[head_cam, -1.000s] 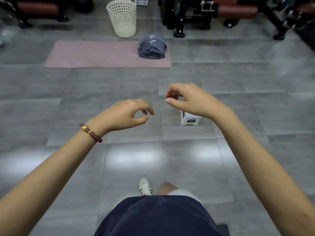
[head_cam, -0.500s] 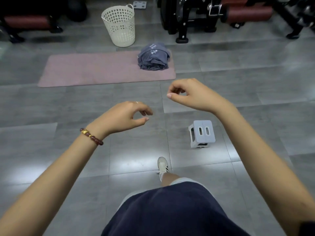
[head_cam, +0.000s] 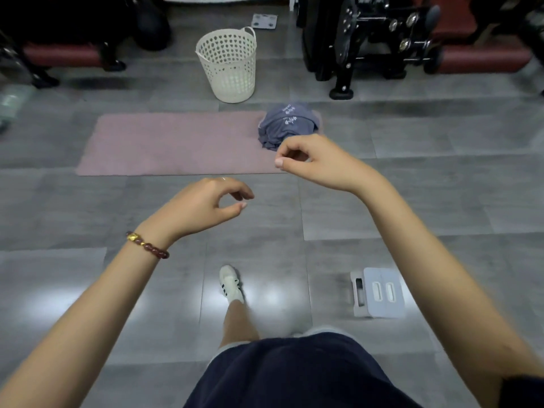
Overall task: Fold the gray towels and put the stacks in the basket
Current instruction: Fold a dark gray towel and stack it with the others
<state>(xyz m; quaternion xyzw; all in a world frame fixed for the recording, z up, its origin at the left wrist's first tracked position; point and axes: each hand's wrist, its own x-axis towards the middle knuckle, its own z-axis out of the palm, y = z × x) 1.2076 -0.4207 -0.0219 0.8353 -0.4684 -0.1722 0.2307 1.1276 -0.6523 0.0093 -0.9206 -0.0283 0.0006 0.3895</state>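
Head view: a white perforated laundry basket [head_cam: 232, 75] stands upright on the gray tiled floor [head_cam: 412, 201] in the upper middle of the frame, one handle loop showing at its rim. Only the upper part of its inner wall shows through the mouth; what lies at the bottom cannot be told.

Just below and to the right of the basket, a heap of gray towels [head_cam: 287, 126] sits bunched and unfolded on the right end of a pink mat [head_cam: 170, 142], with white print on the top fold. The heap is near the basket but not touching it.

The left hand [head_cam: 200, 207] hangs in mid-frame over bare tile, fingers loosely curled, thumb and forefinger close together with nothing between them. A bead bracelet [head_cam: 147, 245] circles its wrist. The right hand [head_cam: 321, 163] is raised higher, right of center, overlapping the lower edge of the towel heap in the picture. Its fingers are curled inward, thumb forward, grasping nothing.

At lower right a small pale step stool [head_cam: 378, 293] sits on the floor. A white shoe [head_cam: 231, 284] steps forward at lower center above dark shorts [head_cam: 294, 375]. Black gym equipment [head_cam: 368, 39] fills the upper right, and a bathroom scale [head_cam: 265, 21] lies at top center.
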